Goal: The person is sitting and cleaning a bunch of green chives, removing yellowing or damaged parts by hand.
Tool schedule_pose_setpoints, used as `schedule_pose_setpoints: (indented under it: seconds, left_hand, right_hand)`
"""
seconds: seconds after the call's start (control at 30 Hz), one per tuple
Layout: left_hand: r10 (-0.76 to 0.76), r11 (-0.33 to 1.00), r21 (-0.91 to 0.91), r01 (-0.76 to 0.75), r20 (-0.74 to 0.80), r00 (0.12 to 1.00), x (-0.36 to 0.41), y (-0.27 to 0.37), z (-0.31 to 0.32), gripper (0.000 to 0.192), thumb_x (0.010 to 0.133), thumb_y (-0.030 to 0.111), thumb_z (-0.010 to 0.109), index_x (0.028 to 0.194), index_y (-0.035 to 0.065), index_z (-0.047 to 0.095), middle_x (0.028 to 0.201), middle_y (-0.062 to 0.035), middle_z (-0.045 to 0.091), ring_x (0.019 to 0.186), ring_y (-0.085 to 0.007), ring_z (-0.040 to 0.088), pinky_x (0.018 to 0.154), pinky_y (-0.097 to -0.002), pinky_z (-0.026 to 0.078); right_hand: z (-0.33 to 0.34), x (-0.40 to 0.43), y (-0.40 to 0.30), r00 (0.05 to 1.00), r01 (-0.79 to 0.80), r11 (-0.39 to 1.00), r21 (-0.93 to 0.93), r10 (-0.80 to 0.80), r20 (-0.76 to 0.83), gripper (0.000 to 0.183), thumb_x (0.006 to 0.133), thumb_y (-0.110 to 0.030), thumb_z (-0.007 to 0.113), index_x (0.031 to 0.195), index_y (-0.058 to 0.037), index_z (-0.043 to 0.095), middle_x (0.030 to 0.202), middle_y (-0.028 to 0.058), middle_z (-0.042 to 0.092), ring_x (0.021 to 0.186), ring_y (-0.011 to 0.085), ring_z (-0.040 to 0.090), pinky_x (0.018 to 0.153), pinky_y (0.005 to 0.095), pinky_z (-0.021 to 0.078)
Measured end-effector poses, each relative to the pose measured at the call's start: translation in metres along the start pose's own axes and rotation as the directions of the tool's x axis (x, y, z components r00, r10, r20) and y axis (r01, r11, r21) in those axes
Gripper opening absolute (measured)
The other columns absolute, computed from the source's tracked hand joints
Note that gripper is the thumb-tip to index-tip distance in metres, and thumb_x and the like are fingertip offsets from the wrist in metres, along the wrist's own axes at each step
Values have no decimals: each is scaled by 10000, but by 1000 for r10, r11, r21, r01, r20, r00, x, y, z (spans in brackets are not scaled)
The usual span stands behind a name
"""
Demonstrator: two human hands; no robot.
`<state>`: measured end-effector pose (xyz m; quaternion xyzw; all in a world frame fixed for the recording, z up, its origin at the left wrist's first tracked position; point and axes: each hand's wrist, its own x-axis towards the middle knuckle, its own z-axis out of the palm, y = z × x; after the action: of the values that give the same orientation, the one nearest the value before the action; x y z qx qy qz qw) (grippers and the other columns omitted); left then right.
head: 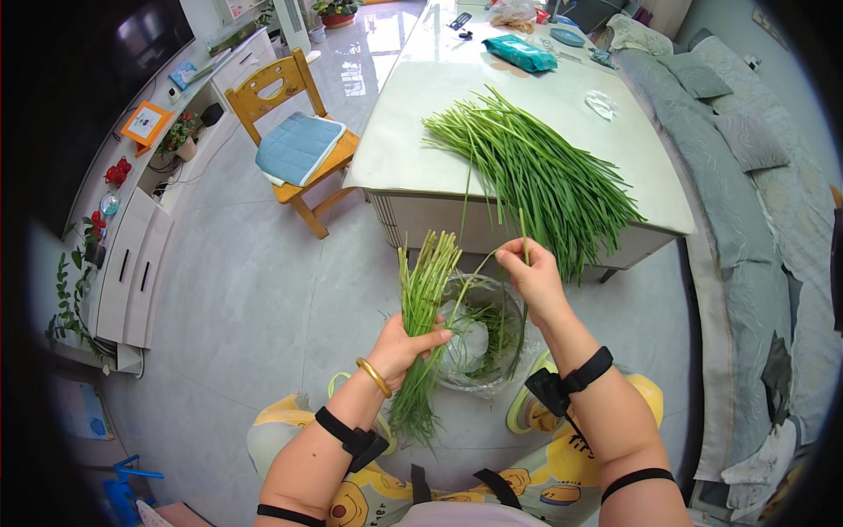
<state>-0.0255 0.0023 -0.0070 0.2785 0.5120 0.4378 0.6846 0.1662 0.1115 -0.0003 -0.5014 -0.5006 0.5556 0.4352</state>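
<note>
My left hand (pixel 397 347) grips a bundle of green stalks, apparently garlic chives (pixel 427 277), with pale cut ends upward and thin leaves hanging below. In front of the table, my right hand (pixel 537 280) pinches a single stalk (pixel 525 230) and a thin strand that droops toward the bundle. Beneath both hands stands a waste bin lined with a clear plastic bag (pixel 484 390). Green and brownish plant scraps (pixel 497 342) and something whitish lie inside it. A large heap of the same stalks (pixel 540 165) rests on the table, its leaf tips hanging over the front edge.
The white-topped table (pixel 402 145) carries a teal wipes pack (pixel 520 53), a crumpled clear wrapper (pixel 600 104) and a blue dish (pixel 566 37). A wooden chair (pixel 290 118) with a blue cushion (pixel 299 148) stands left. A grey-covered sofa (pixel 711 191) runs along the right.
</note>
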Motion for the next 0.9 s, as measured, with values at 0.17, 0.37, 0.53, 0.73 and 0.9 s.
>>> schedule_pose_setpoints:
  seconds: [0.17, 0.37, 0.53, 0.73, 0.9]
  left_hand:
    - [-4, 1000, -15, 3, -34, 999, 2, -3, -3, 279, 751, 59, 714, 955, 47, 525, 813, -29, 574, 679, -84, 518, 542, -212, 395]
    - [17, 991, -130, -19, -19, 1000, 3, 2, -5, 273, 782, 73, 689, 983, 49, 506, 873, -77, 614, 733, -98, 546, 552, -209, 402]
    - [2, 974, -226, 2, 20, 1000, 1, 7, -1, 250, 795, 58, 669, 985, 51, 506, 881, -88, 615, 766, -110, 556, 559, -209, 411]
    - [-4, 969, -247, 18, 58, 998, 0, 12, 5, 240, 812, 62, 648, 1006, 49, 507, 894, -96, 619, 789, -118, 563, 572, -208, 415]
    - [-4, 974, -226, 14, 46, 999, 0, 12, 10, 242, 809, 68, 652, 1005, 46, 513, 891, -79, 622, 777, -109, 564, 573, -198, 406]
  right_hand:
    - [-5, -1, -4, 997, 24, 996, 84, -17, -81, 109, 810, -151, 636, 845, -61, 587, 667, -66, 480, 515, 15, 341, 453, 192, 257]
    - [4, -16, 3, 954, -23, 975, -220, 87, 287, 159, 778, -129, 674, 862, -24, 588, 737, -18, 519, 697, 73, 471, 636, 229, 381]
    - [16, -25, -17, 931, -54, 989, -134, 99, 352, 162, 795, -156, 667, 878, -38, 595, 679, -51, 486, 588, 40, 404, 525, 197, 313]
    - [19, -26, -21, 867, -298, 954, 25, 260, 426, 144, 811, -173, 662, 868, -52, 607, 653, -68, 493, 522, 19, 349, 463, 194, 251]
    - [21, -26, -15, 874, -281, 960, -4, 257, 411, 135, 807, -153, 668, 860, -40, 614, 718, -36, 561, 599, 41, 440, 537, 206, 346]
